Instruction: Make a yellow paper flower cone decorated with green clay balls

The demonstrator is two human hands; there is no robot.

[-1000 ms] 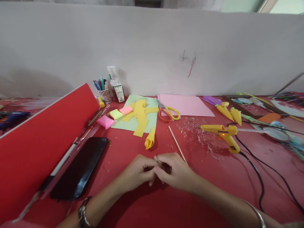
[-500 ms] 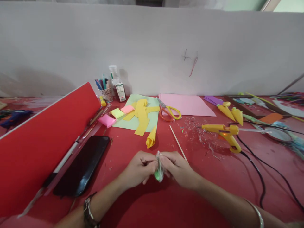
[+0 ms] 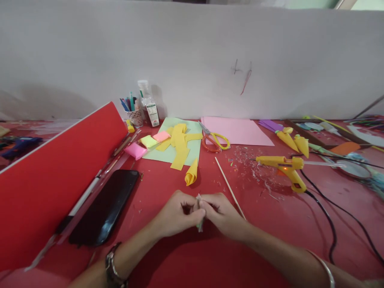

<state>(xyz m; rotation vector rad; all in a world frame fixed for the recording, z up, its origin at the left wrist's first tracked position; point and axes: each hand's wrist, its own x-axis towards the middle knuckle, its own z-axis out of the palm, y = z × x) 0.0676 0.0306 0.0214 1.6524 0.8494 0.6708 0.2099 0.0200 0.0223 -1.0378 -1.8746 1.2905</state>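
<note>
Between my two hands is a small clear plastic packet (image 3: 200, 228) with something green inside, mostly hidden by my fingers. My left hand (image 3: 179, 214) pinches its left side, thumb laid across the front. On the other side my right hand (image 3: 223, 214) grips it with thumb and fingers, and the two hands touch. A rolled yellow paper cone (image 3: 191, 174) lies just beyond them. To the right of the cone a thin wooden stick (image 3: 229, 186) slants down behind my right hand.
A yellow glue gun (image 3: 283, 166) with a lit orange light and black cord lies right. Scissors (image 3: 214, 141), yellow paper strips (image 3: 180, 150) and soft coloured packets (image 3: 136, 151) lie at the back. A black phone (image 3: 105, 206) and a tilted red board (image 3: 60, 180) are left.
My hands have drawn closer together around the packet, and my left thumb now reaches over it. Less of the green shows. The view has shifted slightly.
</note>
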